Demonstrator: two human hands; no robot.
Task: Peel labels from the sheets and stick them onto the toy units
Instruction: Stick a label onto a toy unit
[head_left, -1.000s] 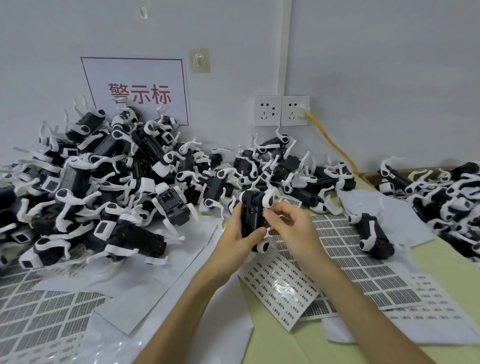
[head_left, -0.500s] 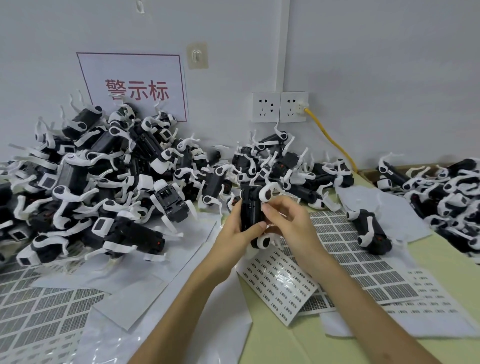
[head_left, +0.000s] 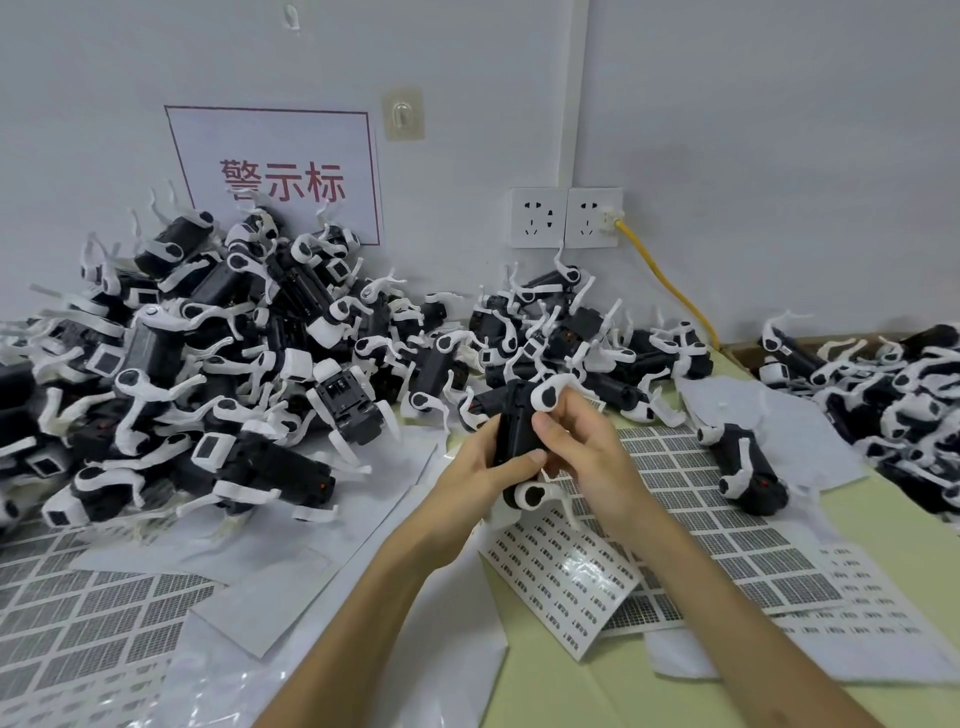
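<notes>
Toy unit (head_left: 511, 431) over label sheets (head_left: 561, 571), pale-green table (head_left: 550, 686), grey wall (head_left: 779, 130).

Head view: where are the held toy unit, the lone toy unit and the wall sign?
held toy unit (head_left: 515, 428), head view, black body.
lone toy unit (head_left: 759, 492), head view, black body.
wall sign (head_left: 275, 136), head view, blank upper area.

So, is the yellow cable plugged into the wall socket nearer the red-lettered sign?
No, the yellow cable plugs into the white wall socket farther from the red-lettered sign.

Two hands (head_left: 475, 467) (head_left: 592, 457), two sockets (head_left: 538, 217) (head_left: 592, 217), one sign (head_left: 275, 171), dozens of toy units (head_left: 511, 421).
</notes>
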